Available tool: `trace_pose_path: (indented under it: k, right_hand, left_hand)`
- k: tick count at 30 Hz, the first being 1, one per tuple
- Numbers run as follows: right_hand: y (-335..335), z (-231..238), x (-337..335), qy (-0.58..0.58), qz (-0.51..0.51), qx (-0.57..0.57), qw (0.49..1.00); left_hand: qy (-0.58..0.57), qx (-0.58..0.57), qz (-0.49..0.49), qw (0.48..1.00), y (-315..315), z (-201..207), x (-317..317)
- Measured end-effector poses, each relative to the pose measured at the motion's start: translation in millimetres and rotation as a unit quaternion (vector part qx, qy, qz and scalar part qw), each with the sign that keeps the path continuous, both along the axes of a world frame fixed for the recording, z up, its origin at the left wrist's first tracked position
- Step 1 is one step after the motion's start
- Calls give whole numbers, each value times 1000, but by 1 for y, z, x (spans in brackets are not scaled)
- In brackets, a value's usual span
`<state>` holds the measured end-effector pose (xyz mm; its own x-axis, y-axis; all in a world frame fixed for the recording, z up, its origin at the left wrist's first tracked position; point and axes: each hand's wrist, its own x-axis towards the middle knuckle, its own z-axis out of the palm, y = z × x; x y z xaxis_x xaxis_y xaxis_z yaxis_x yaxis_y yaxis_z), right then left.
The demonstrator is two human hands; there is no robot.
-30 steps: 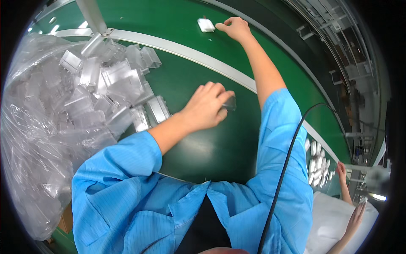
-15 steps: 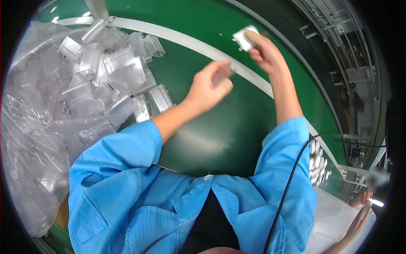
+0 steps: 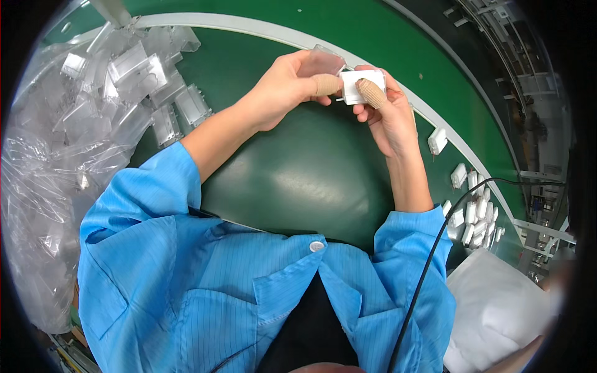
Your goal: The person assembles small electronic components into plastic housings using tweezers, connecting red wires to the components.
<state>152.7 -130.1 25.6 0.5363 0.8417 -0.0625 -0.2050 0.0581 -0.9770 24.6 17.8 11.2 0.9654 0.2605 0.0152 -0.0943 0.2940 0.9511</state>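
My left hand [image 3: 280,87] is closed on a clear plastic shell [image 3: 326,62], its thumb and fingers gripping the near side. Beside it, my right hand [image 3: 393,121] pinches a small white rectangular block [image 3: 353,86], thumb across its face. A thin pin juts from the block's left side. The two pieces are close together over the far part of the green table; whether they touch I cannot tell. Both thumbs wear beige finger covers.
A large clear bag [image 3: 43,205] on the left spills many clear plastic shells [image 3: 134,65] onto the green table [image 3: 292,186]. Several white blocks [image 3: 479,211] lie at the right, near a white sack [image 3: 497,311]. A black cable [image 3: 429,261] crosses my right sleeve. A white rail [image 3: 249,23] curves along the back.
My right hand has brought the white block nearer and down beside my left hand. My left hand has moved farther out with the clear shell. The whole view has shifted.
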Motion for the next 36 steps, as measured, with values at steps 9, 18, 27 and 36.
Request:
trace_pose_path:
  k: [9, 18, 27, 36]
  right_hand:
    - [-11, -26, 24, 278, 80, 116, 950]
    - [-7, -27, 11, 327, 60, 121, 935]
    - [-10, -31, 2, 405, 106, 172, 892]
    - [-10, -32, 10, 469, 200, 284, 812]
  left_hand:
    - [-39, 2, 62, 997, -8, -6, -4]
    - [-79, -9, 104, 991, -16, -5, -6]
    - [-197, 6, 114, 974, -19, -7, -4]
    - [-99, 2, 41, 994, -25, -23, -6]
